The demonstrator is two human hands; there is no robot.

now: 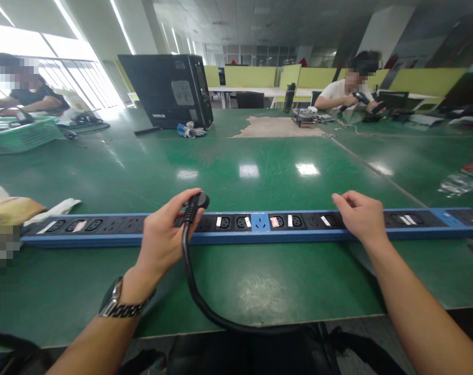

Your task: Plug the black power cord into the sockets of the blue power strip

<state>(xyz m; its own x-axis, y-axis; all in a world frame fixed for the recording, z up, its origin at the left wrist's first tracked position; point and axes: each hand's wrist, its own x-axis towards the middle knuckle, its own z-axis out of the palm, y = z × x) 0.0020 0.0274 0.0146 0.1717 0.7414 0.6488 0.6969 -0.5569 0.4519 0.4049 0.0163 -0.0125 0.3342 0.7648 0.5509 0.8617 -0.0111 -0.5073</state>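
A long blue power strip point(224, 238) with black sockets lies across the green table in front of me. My left hand point(162, 229) is closed around a black power plug point(197, 204), held just above the strip left of its middle. From the plug a thick black cable point(193, 291) curves down and right past the table edge. Over the right part of the strip is my right hand point(361, 216), fingers curled in and thumb pointing left, with nothing visible in it. Whether it touches the strip I cannot tell. Small white and pink labels mark several sockets.
A black computer case point(166, 91) stands at the back left, with gloves point(191, 130) beside it. A green basket point(21, 135) and a yellow bag point(15, 211) are on the left. A plastic bottle point(461, 179) lies right. Two people sit across the table point(260, 281).
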